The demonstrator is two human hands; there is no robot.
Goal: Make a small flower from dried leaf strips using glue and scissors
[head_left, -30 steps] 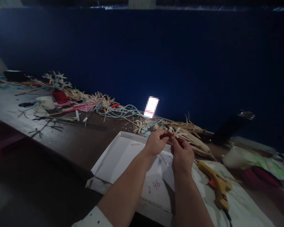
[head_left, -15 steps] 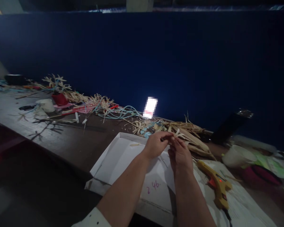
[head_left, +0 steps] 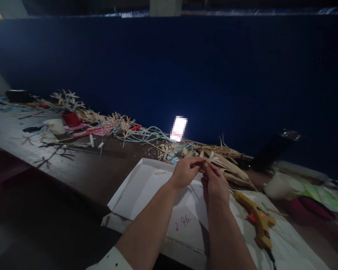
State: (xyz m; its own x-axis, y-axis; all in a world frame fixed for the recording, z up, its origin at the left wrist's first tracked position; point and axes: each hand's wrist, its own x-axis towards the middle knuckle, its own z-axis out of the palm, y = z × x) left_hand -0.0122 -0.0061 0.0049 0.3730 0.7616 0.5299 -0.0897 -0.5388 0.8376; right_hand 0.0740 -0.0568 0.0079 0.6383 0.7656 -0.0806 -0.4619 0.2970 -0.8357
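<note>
Fingertip to fingertip, my left hand (head_left: 185, 173) and my right hand (head_left: 216, 184) meet above the far side of a shallow white cardboard box (head_left: 135, 191). Both are closed in a pinch. Whatever lies between the fingers is too small and too covered to make out. Under my hands, the box holds a thin pale strip (head_left: 161, 172) and carries handwritten purple numbers. Dried tan husks (head_left: 236, 170) lie just behind my right hand. A yellow glue gun (head_left: 260, 221), its red light lit, rests on white paper to the right of my right forearm.
Toward the left lie blue cords (head_left: 146, 134), pale fibre flowers (head_left: 124, 122), a red spool (head_left: 71, 118) and a white cup (head_left: 56, 125). A glowing phone (head_left: 179, 128) leans against the dark blue partition (head_left: 101, 67). At right stand a translucent cup (head_left: 283, 185) and a magenta bowl (head_left: 308, 210).
My hands stay pinched together in nearly the same place. The pale strip seen by the right fingertips has shifted slightly and shows less. The view has barely moved.
</note>
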